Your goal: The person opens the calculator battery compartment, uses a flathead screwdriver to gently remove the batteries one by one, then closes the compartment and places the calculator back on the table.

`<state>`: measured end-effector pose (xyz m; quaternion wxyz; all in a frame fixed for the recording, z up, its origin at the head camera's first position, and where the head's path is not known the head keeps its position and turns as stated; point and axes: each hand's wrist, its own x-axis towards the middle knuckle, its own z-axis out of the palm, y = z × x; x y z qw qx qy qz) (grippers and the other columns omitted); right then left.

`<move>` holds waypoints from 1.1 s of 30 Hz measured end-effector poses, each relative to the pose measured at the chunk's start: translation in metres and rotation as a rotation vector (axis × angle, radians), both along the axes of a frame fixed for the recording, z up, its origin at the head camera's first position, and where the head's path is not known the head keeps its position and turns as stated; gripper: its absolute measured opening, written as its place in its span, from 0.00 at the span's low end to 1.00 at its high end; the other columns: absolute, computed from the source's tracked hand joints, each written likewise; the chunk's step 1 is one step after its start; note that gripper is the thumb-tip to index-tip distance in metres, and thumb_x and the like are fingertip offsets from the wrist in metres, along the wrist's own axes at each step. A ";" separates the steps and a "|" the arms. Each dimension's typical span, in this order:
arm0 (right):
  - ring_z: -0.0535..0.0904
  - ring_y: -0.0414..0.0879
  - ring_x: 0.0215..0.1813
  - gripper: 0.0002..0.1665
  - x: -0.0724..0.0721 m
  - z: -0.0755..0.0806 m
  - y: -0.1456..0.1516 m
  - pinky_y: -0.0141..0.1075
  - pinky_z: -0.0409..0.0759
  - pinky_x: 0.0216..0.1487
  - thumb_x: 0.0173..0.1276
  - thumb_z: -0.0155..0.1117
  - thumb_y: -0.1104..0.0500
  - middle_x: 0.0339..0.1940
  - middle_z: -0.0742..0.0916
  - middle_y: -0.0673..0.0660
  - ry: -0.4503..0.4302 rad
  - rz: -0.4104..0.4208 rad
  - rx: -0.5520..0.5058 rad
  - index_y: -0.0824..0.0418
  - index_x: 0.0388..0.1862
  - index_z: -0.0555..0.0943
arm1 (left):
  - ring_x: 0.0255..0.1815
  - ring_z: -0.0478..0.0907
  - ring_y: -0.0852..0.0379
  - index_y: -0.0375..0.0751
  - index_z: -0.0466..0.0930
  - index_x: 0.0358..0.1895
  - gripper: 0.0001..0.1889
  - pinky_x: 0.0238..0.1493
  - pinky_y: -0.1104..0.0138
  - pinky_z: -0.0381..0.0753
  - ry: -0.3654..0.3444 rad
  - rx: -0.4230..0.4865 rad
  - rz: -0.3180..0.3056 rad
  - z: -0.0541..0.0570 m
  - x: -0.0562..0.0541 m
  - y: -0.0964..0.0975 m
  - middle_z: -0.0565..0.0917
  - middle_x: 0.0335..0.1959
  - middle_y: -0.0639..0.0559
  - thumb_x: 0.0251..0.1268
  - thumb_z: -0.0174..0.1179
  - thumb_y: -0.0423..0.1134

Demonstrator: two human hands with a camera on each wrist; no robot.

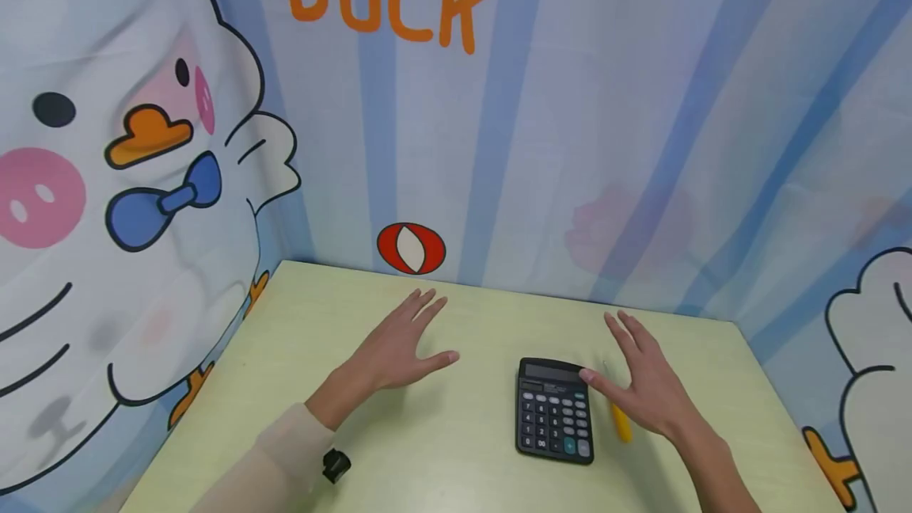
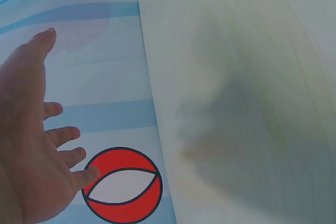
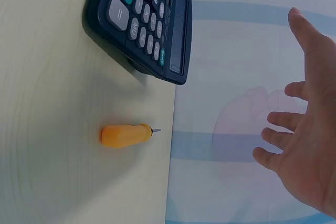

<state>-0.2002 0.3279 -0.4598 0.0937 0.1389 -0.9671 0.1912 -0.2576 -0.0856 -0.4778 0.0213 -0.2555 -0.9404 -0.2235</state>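
Note:
A black desk calculator (image 1: 554,412) with grey and green keys lies face up on the table, right of the middle. Just right of it is a yellow-handled tool with a thin metal tip, like a screwdriver (image 3: 126,135), partly covered by the right hand in the head view. My right hand (image 1: 647,386) hovers over that tool with fingers spread, its thumb near the calculator's upper right corner, holding nothing. Over the left part of the table, my left hand (image 1: 392,351) is raised, palm down, fingers extended and empty. The left wrist view shows that hand (image 2: 31,135) apart from any object.
The pale wooden table (image 1: 299,315) ends at a cloth backdrop (image 1: 427,141) with blue stripes and printed ducks, standing along its back and sides. A small black device (image 1: 336,465) sits by the left wrist.

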 end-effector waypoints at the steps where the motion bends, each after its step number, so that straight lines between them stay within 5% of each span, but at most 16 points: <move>1: 0.56 0.73 0.81 0.57 0.000 0.000 0.000 0.76 0.66 0.66 0.73 0.68 0.35 0.85 0.59 0.70 -0.004 -0.004 -0.005 0.56 0.89 0.53 | 0.88 0.44 0.43 0.50 0.55 0.87 0.49 0.81 0.42 0.57 0.000 0.003 -0.001 -0.001 0.000 0.002 0.53 0.88 0.48 0.71 0.55 0.73; 8: 0.63 0.74 0.76 0.57 0.001 -0.003 0.000 0.76 0.67 0.66 0.74 0.64 0.31 0.80 0.65 0.74 -0.067 -0.049 -0.023 0.56 0.89 0.53 | 0.88 0.45 0.43 0.50 0.55 0.87 0.48 0.81 0.42 0.58 0.008 0.013 0.006 -0.005 0.003 0.012 0.52 0.88 0.47 0.72 0.57 0.71; 14: 0.66 0.74 0.74 0.57 0.000 -0.007 0.001 0.76 0.70 0.64 0.74 0.64 0.31 0.77 0.68 0.74 -0.081 -0.064 -0.033 0.57 0.89 0.54 | 0.85 0.56 0.43 0.49 0.55 0.87 0.48 0.78 0.44 0.65 0.009 0.028 0.011 -0.006 0.004 0.020 0.59 0.85 0.46 0.73 0.59 0.69; 22: 0.76 0.70 0.65 0.56 -0.001 -0.012 -0.001 0.67 0.79 0.59 0.75 0.64 0.33 0.74 0.72 0.73 -0.102 -0.066 -0.083 0.64 0.86 0.57 | 0.81 0.62 0.44 0.48 0.55 0.87 0.48 0.76 0.46 0.69 -0.033 0.049 0.018 -0.018 0.007 0.035 0.64 0.83 0.45 0.73 0.58 0.68; 33: 0.78 0.70 0.65 0.51 -0.001 -0.022 -0.003 0.62 0.79 0.65 0.80 0.61 0.38 0.69 0.76 0.73 -0.162 -0.099 -0.200 0.72 0.83 0.59 | 0.79 0.66 0.43 0.46 0.56 0.86 0.47 0.74 0.47 0.73 -0.100 0.138 0.050 -0.036 0.009 0.056 0.65 0.81 0.44 0.74 0.60 0.66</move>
